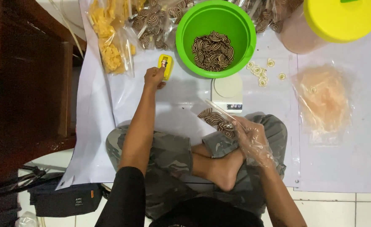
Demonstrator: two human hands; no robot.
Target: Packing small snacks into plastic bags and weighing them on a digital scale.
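Gripping yellow sealer (165,66), left hand (153,77) hides its end; gloved right hand (250,136) pinches half-hidden snack bag (217,119).

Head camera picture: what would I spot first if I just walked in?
The bright green bowl of striped brown snacks at top centre stands out. Below it, the right hand, in a clear plastic glove, holds a small bag of them, and the left hand touches a yellow gadget.

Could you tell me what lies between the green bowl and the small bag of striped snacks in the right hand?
In the head view, a white kitchen scale sits between the green bowl and the snack bag held by the right hand.
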